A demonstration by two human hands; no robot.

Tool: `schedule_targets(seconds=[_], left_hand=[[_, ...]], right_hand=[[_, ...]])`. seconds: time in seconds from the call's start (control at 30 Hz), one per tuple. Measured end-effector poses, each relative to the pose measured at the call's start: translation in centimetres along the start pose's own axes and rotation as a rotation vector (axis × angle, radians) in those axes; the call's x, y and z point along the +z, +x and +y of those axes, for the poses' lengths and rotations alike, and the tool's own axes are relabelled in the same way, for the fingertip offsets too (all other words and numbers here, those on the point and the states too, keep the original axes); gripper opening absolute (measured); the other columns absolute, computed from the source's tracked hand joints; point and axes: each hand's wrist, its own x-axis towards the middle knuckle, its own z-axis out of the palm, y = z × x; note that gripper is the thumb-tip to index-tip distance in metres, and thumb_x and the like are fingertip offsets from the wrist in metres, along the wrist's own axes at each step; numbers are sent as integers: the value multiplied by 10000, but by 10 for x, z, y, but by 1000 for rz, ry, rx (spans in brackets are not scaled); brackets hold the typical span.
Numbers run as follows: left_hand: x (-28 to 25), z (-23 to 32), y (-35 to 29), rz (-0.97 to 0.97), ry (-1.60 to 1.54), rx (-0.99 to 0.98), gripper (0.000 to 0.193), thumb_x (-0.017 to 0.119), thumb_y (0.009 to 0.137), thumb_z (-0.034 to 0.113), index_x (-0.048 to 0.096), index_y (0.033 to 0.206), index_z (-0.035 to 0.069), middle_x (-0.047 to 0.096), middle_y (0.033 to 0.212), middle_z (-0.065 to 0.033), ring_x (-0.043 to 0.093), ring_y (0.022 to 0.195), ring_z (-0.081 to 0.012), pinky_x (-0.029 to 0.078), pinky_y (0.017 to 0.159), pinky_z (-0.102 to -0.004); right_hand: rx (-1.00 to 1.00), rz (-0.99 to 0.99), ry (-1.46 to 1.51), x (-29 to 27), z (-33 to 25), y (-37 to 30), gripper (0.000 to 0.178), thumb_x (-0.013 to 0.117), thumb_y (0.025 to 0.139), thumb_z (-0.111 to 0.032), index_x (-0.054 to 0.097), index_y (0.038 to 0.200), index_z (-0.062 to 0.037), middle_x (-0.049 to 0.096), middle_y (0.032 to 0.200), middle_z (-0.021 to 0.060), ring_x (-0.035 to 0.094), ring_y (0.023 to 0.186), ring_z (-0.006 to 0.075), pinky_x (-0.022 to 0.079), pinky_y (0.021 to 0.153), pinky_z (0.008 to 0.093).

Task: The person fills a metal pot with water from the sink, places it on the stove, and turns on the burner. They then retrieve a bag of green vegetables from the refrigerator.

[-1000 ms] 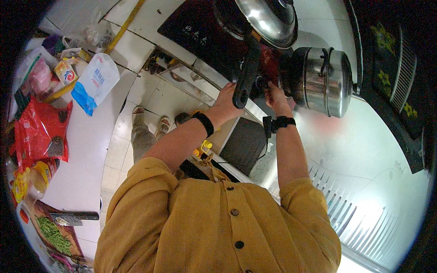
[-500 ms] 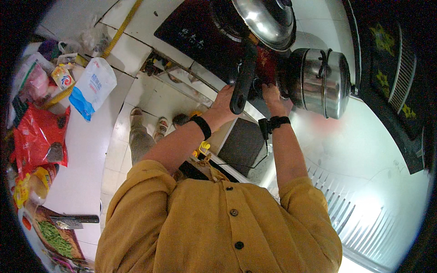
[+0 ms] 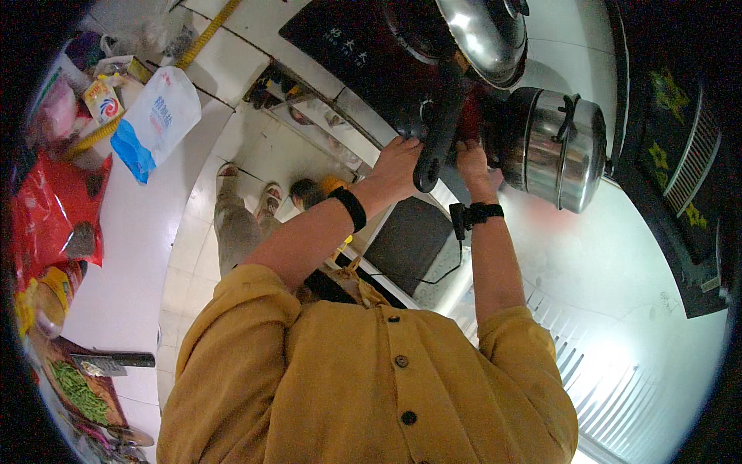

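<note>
My left hand point(image 3: 396, 168) is at the front edge of the black gas stove point(image 3: 331, 40), its fingers bent and close together beside a dark knob area. Over its right side hangs the black handle point(image 3: 434, 158) of a pan on the stove. My right hand point(image 3: 474, 168) reaches to the same front edge, right of the handle, with fingers curled in. Dark shadow hides what either hand's fingertips grip. A shiny domed metal lid point(image 3: 487, 35) covers the pan. Right of it stands a steel pot point(image 3: 568, 147) with a wire handle.
A white counter point(image 3: 143, 255) on the left bears a white-and-blue bag point(image 3: 158, 116), a red package point(image 3: 58, 213), a cleaver point(image 3: 116, 362) and cut green vegetables point(image 3: 77, 390). A dark range hood point(image 3: 672, 155) stands at the right. Another person's legs point(image 3: 236, 228) show beyond my left arm.
The view has shifted, so the stove and pots sit slightly farther right and the left counter farther left. Both hands remain at the stove's front edge.
</note>
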Motion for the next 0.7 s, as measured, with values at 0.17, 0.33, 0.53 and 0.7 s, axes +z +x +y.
schedule_targets(seconds=[0.17, 0.33, 0.53, 0.7], left_hand=[[28, -8, -6, 159, -382, -76, 334, 624, 789, 299, 610, 1075, 126, 669, 981, -104, 627, 870, -230, 507, 785, -387], [54, -12, -3, 223, -1531, -317, 221, 610, 771, 145, 631, 976, 63, 640, 997, -93, 573, 969, -232, 443, 878, -383], [-15, 5, 9, -27, -164, -94, 215, 631, 729, 138, 623, 934, 73, 639, 951, -123, 582, 929, -310, 458, 859, -428], [-36, 15, 12, -124, -25, -94, 156, 576, 783, 114, 651, 900, 43, 620, 1000, -73, 540, 1026, -221, 404, 926, -362]], right_hand=[[-20, 9, -11, -10, 7, -4, 370, 484, 943, -343, 607, 1009, -1, 645, 958, 266, 622, 899, 459, 507, 799, 506], [-180, 52, -95, -17, 7, -6, 400, 503, 925, -364, 616, 1004, 11, 650, 959, 272, 614, 922, 470, 489, 823, 523], [34, -40, 266, 5, 21, 10, 302, 514, 929, -276, 617, 1080, -35, 658, 925, 256, 622, 918, 441, 489, 785, 493], [19, -23, 0, -14, 8, 4, 383, 512, 932, -334, 596, 1134, -20, 635, 1021, 271, 594, 973, 456, 474, 827, 514]])
